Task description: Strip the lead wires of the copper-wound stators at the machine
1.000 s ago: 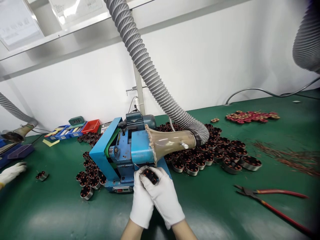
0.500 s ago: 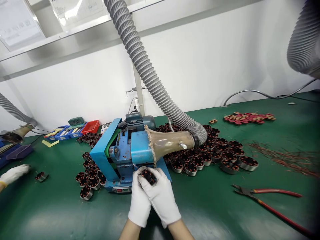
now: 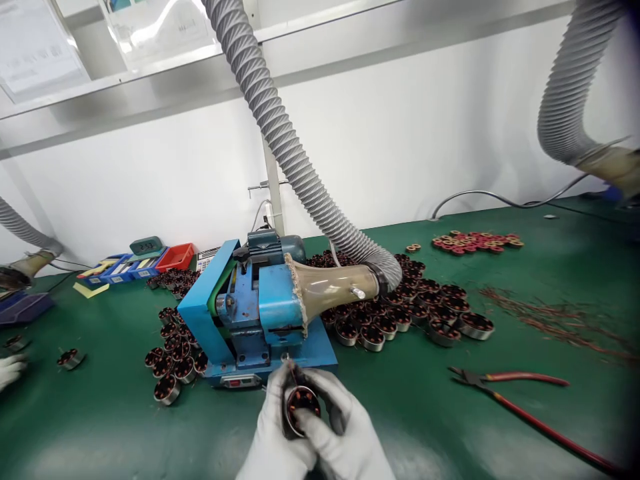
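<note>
Both my hands wear white gloves and meet on one motor stator, a metal ring with dark insides and copper windings. My left hand wraps its left side. My right hand grips it from the right, thumb over the open face. Thin wire ends seem to rise from its top, blurred. Just beyond my hands stands a blue belt-driven machine with a motor on top and a translucent suction funnel on its right side.
Many stators crowd the table behind and right of the machine; more stators lie left. Red-handled pliers, copper wire scraps and red rings lie right. Another person's gloved hand shows at far left. A ribbed hose hangs overhead.
My hands have drawn back from the machine toward me with the stator, whose open face now shows more. The other person's hand has moved left, mostly out of view.
</note>
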Demonstrator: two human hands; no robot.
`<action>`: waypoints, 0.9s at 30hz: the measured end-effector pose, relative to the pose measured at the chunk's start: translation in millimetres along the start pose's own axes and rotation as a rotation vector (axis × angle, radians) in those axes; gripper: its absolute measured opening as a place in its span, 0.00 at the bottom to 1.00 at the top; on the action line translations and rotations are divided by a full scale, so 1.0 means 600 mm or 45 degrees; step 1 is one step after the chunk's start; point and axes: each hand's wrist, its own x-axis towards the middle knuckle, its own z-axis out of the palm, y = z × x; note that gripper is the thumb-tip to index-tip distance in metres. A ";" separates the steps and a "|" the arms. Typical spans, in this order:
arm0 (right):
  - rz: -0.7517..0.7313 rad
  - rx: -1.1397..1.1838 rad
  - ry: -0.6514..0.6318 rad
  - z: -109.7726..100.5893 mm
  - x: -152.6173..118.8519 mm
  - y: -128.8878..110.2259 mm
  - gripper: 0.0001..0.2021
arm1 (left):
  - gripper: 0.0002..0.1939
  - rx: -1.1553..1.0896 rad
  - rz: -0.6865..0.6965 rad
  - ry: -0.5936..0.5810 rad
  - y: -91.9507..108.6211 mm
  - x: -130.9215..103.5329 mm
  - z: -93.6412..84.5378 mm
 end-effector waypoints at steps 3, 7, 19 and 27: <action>0.334 0.473 0.164 -0.010 -0.018 0.007 0.18 | 0.27 0.156 0.014 0.031 0.017 -0.009 -0.003; 0.554 0.858 0.233 0.001 -0.045 0.030 0.26 | 0.30 0.021 -0.104 0.150 0.021 -0.018 -0.004; 0.546 0.706 0.156 -0.015 0.006 -0.032 0.13 | 0.23 0.091 0.241 0.099 0.031 -0.060 0.017; 0.196 0.464 0.191 -0.011 0.006 -0.011 0.11 | 0.25 0.095 0.132 0.111 0.028 -0.031 0.013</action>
